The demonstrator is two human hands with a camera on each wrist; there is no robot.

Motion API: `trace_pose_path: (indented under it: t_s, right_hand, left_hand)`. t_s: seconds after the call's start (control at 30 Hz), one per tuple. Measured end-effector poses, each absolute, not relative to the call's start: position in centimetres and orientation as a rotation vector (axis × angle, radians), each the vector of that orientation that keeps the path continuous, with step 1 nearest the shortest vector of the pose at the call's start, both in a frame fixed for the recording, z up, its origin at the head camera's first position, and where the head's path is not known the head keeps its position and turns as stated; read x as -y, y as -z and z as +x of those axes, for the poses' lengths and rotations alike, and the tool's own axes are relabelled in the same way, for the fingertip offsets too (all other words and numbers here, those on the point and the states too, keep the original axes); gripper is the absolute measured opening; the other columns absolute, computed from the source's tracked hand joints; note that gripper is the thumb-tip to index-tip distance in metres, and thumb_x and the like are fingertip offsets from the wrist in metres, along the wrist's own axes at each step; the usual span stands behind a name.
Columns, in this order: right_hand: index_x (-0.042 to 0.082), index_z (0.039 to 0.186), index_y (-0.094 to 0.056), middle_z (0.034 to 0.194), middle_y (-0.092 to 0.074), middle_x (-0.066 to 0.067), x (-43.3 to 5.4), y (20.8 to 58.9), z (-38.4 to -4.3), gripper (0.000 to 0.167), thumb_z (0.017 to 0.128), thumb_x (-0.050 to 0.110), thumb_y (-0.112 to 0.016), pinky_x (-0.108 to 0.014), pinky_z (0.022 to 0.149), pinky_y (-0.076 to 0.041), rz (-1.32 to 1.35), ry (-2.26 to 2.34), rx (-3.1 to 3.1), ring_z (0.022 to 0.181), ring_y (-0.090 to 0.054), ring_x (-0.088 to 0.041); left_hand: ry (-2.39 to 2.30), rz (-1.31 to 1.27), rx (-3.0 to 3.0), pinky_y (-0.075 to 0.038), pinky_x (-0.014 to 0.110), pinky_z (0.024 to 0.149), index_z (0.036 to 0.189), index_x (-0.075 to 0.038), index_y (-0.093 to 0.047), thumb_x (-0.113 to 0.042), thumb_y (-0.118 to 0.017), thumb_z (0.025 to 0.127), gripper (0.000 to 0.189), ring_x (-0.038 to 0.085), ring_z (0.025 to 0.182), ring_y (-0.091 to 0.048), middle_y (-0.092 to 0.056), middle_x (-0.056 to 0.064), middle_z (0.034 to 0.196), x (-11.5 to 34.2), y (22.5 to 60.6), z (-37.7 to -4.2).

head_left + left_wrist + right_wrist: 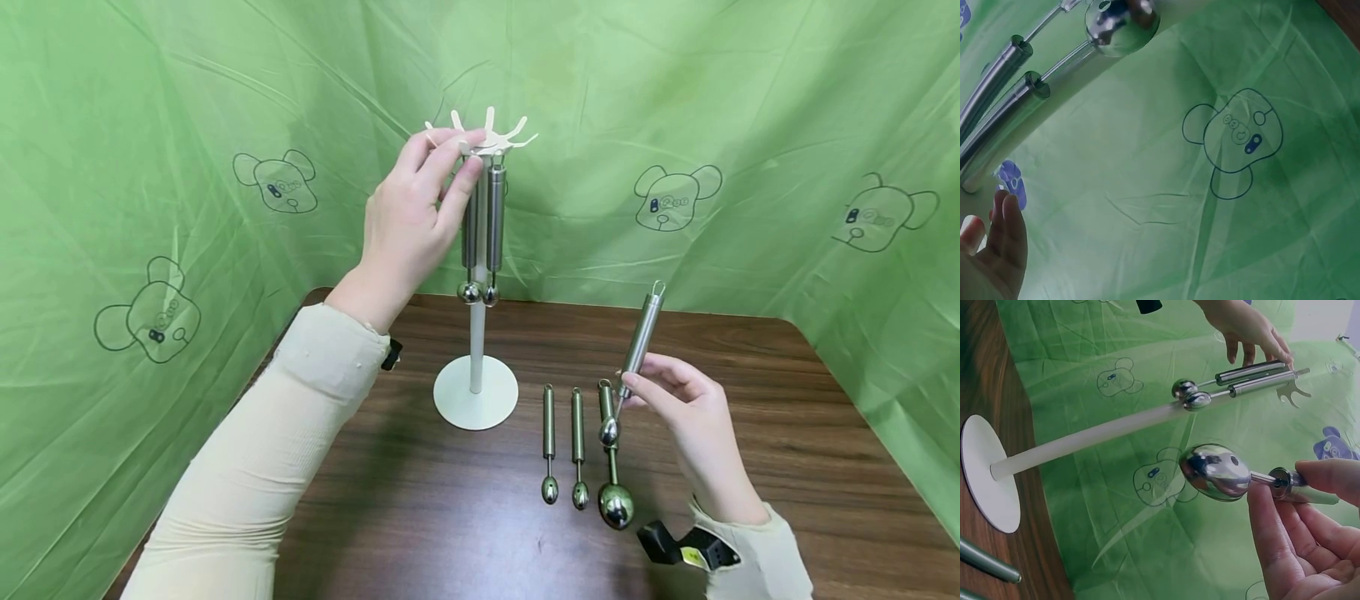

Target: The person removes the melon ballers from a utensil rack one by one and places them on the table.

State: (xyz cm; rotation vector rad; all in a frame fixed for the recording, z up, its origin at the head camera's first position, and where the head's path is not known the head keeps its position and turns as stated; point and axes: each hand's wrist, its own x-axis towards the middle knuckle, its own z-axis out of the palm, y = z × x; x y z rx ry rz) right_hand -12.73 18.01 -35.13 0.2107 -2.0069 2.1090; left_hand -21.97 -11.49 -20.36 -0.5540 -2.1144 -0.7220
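Pinched tightly between the right hand's [693, 417] fingers above the surface [405, 508], the scoop [641, 340] leans loop-up, below and right of the rack's [477, 350] hooks [491, 143], which lie nearer the left hand [412, 187], its fingers loosely extended, apparently gripping nothing.

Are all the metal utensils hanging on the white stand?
No, three utensils lie on the table and the right hand holds another utensil.
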Motion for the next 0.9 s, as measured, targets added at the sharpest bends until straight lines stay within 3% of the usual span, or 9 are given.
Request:
trace_pose_path:
  t_s: [0.43,0.9]
  right_hand:
    - [0.01,0.101,-0.073,0.086,-0.073,0.005,-19.4,37.1,-12.1,0.016,0.091,-0.001,-0.067,-0.027,0.07,-0.059,0.132,-2.174,1.982,0.069,-0.07,-0.01]
    - [0.013,0.1,-0.073,0.085,-0.072,0.004,-20.6,38.8,-11.8,0.023,0.091,-0.006,-0.064,-0.026,0.067,-0.059,0.133,-2.194,1.979,0.064,-0.07,-0.012]
  left_hand:
    - [0.551,-0.445,2.151,-0.049,0.043,0.057,0.13,-0.033,-0.064,-0.047,-0.038,0.105,0.039,0.021,0.098,-0.069,-0.061,-0.001,0.13,10.9,20.0,-21.3]
    - [0.435,-0.39,2.142,-0.048,0.045,0.053,0.126,-0.03,-0.065,-0.049,-0.035,0.106,0.041,0.026,0.083,-0.065,-0.063,0.002,0.124,10.3,19.9,-20.9]
